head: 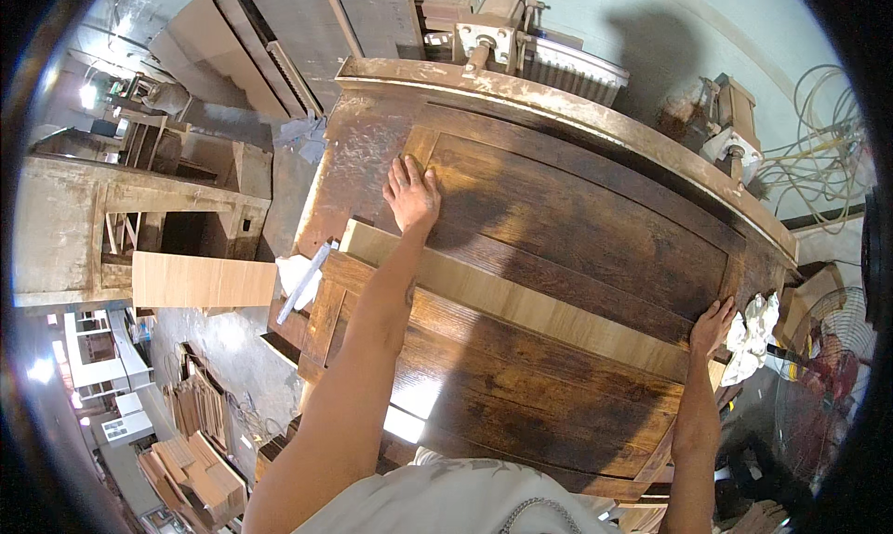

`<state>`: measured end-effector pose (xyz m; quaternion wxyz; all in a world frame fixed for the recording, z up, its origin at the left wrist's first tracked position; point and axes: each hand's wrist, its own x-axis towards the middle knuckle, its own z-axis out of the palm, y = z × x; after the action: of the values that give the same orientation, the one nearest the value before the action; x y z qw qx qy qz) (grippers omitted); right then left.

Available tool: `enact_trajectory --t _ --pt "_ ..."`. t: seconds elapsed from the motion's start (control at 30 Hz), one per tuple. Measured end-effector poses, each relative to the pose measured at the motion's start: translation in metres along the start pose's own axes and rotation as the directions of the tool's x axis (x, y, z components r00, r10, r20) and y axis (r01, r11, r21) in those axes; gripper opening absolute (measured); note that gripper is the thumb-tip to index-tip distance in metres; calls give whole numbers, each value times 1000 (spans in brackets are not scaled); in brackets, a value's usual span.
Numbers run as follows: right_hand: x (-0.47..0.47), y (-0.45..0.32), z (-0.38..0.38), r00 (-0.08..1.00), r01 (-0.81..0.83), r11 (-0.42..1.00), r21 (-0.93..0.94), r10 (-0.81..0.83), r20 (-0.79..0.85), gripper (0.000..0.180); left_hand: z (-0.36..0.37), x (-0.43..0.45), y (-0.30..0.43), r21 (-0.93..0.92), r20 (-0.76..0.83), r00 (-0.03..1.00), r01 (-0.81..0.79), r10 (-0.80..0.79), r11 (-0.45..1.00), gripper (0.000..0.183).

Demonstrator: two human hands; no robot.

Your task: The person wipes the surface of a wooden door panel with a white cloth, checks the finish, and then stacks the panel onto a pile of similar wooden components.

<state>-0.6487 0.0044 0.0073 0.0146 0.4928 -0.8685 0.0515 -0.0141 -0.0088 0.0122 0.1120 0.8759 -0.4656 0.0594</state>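
Note:
A dark wood-grain framed panel door (579,216) lies flat on the worn bench (363,136), close to its far metal rail (558,98). My left hand (413,193) rests palm down on the door's left end, fingers spread a little. At the near right corner of the same door is my right hand (713,325); whether its fingers grip the edge is hard to tell. A second framed panel door (530,387) lies nearer my body, partly hidden by my left forearm. Between the two doors runs a light wood strip (530,300).
Two pneumatic cylinders (488,35) (732,126) stand behind the rail, with coiled air hoses (813,143) at right. A caged fan (823,373) and white cloth (753,338) are right. Left are a pale board (202,280), a cabinet frame (63,220) and stacked wood pieces (199,478).

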Motion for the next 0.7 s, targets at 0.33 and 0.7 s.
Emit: enact_trajectory --t 0.33,0.7 --pt "-2 -3 -1 999 13 1000 26 -11 -51 52 1 4 1 -19 -55 998 -26 25 999 56" --pt "-5 -8 -10 999 7 1000 13 -6 -43 51 5 3 2 -12 -75 997 -30 29 999 54"
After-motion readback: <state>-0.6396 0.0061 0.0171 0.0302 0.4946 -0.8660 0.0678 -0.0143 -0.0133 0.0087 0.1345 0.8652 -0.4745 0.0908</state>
